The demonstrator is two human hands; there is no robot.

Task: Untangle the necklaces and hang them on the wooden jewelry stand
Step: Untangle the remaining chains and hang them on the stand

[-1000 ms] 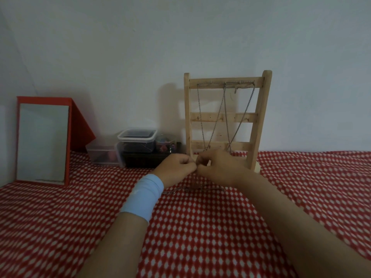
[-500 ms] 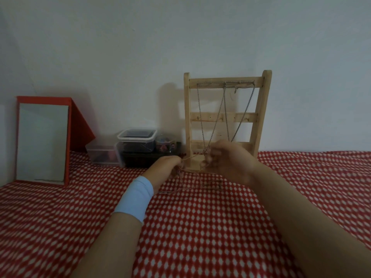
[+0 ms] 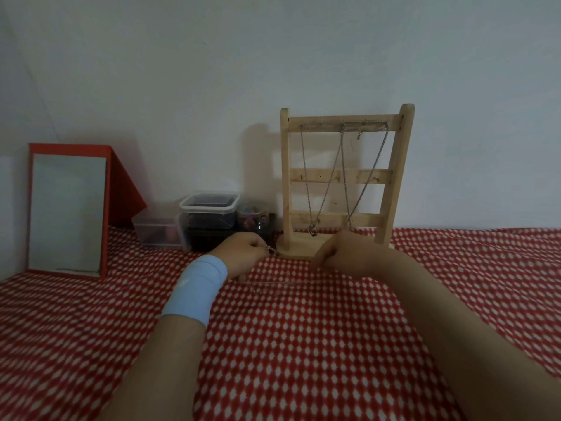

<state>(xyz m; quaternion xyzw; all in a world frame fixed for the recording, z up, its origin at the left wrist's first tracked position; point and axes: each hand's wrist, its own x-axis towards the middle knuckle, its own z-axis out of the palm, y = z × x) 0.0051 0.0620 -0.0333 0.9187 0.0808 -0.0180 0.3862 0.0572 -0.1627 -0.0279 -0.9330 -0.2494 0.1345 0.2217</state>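
The wooden jewelry stand [image 3: 346, 174] is upright against the wall, with two silver necklaces [image 3: 328, 183] draped from hooks on its top bar. My left hand [image 3: 243, 250], with a light blue wristband, pinches the end of a thin chain [image 3: 273, 284] just left of the stand's base. My right hand [image 3: 346, 252] is closed on the chain's other end in front of the base. The chain sags between both hands and lies blurred on the cloth.
A red and white patterned cloth [image 3: 303, 344] covers the surface. A red-framed mirror [image 3: 68, 211] leans at the left. Clear plastic containers [image 3: 208, 217] and a small jar [image 3: 253, 218] sit by the wall, left of the stand.
My hands were together at the stand's base and have pulled apart sideways, stretching the chain between them. Both have dropped slightly toward the cloth.
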